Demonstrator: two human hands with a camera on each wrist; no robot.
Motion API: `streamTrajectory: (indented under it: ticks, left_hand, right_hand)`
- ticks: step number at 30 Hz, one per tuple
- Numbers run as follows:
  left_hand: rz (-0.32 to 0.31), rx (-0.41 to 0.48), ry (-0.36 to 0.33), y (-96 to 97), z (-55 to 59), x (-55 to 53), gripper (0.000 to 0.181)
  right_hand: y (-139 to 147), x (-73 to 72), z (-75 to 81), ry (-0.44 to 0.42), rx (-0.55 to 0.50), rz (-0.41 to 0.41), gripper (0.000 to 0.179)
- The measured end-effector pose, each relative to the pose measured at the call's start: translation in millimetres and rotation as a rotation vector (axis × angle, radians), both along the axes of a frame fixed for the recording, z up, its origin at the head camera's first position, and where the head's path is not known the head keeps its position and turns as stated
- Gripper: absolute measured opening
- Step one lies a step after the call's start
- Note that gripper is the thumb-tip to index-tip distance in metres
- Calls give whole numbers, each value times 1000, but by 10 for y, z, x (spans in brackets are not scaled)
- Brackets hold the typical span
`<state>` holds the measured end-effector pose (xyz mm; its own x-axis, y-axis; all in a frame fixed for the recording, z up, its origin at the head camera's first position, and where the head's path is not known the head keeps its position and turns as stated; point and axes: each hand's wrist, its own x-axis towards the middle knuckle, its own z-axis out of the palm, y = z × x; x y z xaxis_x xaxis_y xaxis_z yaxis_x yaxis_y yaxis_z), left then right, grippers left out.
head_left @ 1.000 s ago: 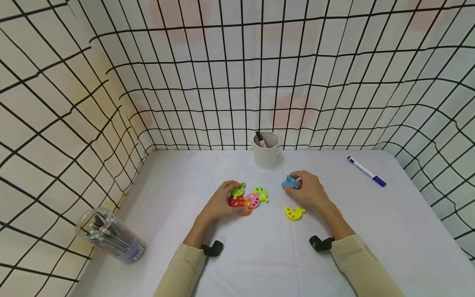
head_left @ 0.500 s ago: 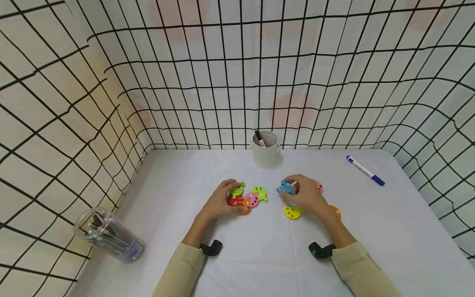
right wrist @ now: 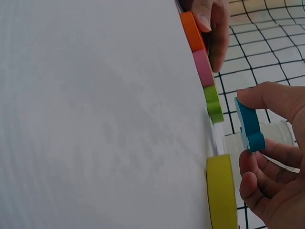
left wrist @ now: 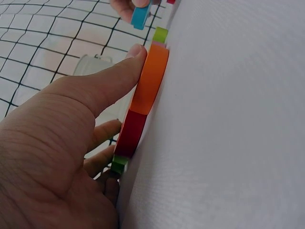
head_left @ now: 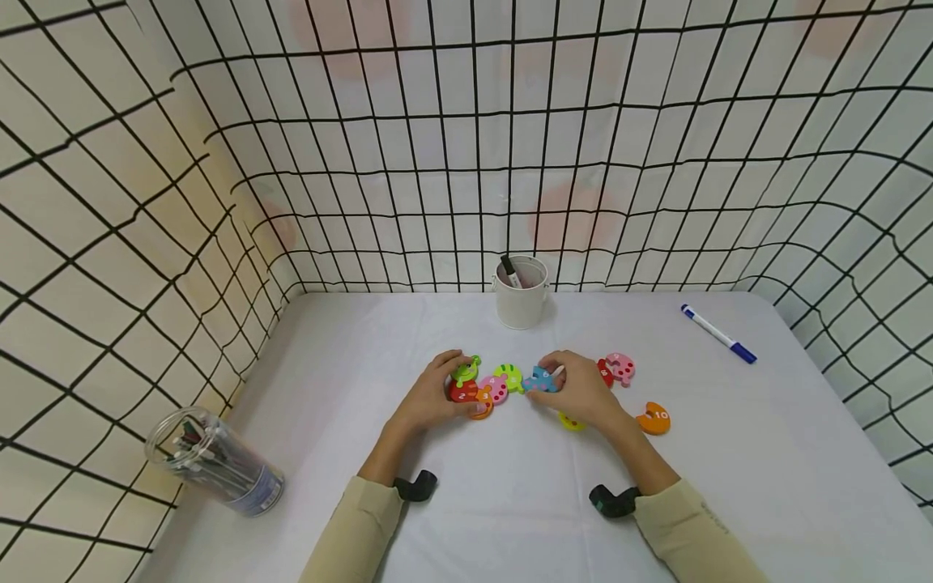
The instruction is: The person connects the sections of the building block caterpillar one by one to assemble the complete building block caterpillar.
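Observation:
In the head view my left hand (head_left: 428,398) holds a joined row of flat animal puzzle pieces, its fingers by the green frog-faced piece (head_left: 465,372). Its thumb lies against the orange piece (left wrist: 151,78) in the left wrist view. The red piece (head_left: 463,392) marked 2 sits between them; a pink piece (head_left: 497,389) and a green striped piece (head_left: 509,376) continue rightward. My right hand (head_left: 583,394) pinches a blue puzzle piece (right wrist: 249,125) between thumb and fingers, raised off the table beside the green striped end. A yellow piece (right wrist: 221,191) lies below that hand, partly hidden.
Right of my right hand lie a red piece (head_left: 605,373), a pink spotted piece (head_left: 622,368) and an orange piece (head_left: 654,419) marked 10. A white bucket (head_left: 521,304) stands behind, a blue-capped marker (head_left: 717,333) at right, a jar of pens (head_left: 248,478) at left.
My right hand has carried the blue piece leftward to near the green striped piece, uncovering the red, pink and orange pieces at right. The left hand stays in place.

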<state>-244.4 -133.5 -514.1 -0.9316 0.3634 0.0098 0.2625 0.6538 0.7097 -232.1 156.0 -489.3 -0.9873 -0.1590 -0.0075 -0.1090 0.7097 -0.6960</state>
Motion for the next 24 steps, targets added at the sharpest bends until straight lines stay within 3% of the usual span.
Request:
streamTrajectory:
  ticks: [24]
  left_hand:
    - [1, -4, 3, 1, -5, 0, 81]
  right_hand:
    - [-237, 45, 5, -49, 53, 15, 52]
